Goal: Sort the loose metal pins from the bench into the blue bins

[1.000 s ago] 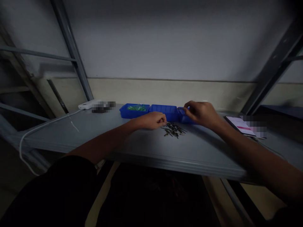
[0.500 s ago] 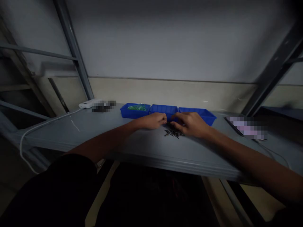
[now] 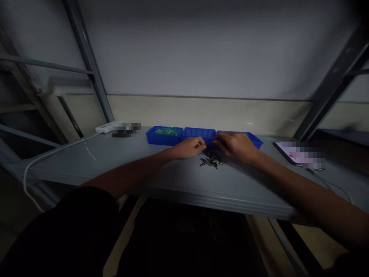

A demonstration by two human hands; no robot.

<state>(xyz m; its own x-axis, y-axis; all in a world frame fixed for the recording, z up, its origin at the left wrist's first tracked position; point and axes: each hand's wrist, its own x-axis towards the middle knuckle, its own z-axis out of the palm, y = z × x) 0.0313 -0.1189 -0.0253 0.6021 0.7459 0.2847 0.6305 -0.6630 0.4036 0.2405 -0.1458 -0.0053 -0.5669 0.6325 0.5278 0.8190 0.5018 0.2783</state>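
Observation:
A pile of small, thin metal pieces (image 3: 211, 161) lies on the grey shelf top (image 3: 184, 181); their exact kind is too small to tell. At the pile's left edge, my left hand (image 3: 191, 146) is closed, its fingers curled together. My right hand (image 3: 238, 146) hovers just right of and behind the pile, thumb and fingers pinched together. Whatever either hand holds is hidden or too small to see. Behind the hands stand a middle blue bin (image 3: 198, 133) and a right blue bin (image 3: 255, 141), which my right hand partly covers.
A left blue bin (image 3: 164, 139) holds green, shiny plastic-looking items (image 3: 167, 131). Farther left are a white device (image 3: 105, 127) with a cable and a blurred dark object (image 3: 126, 130). A phone (image 3: 300, 156) lies at the right. Metal rack posts (image 3: 88, 57) flank the shelf.
My right hand has lifted back and right, away from the pile, uncovering more of the metal pieces. My left hand has shifted slightly right.

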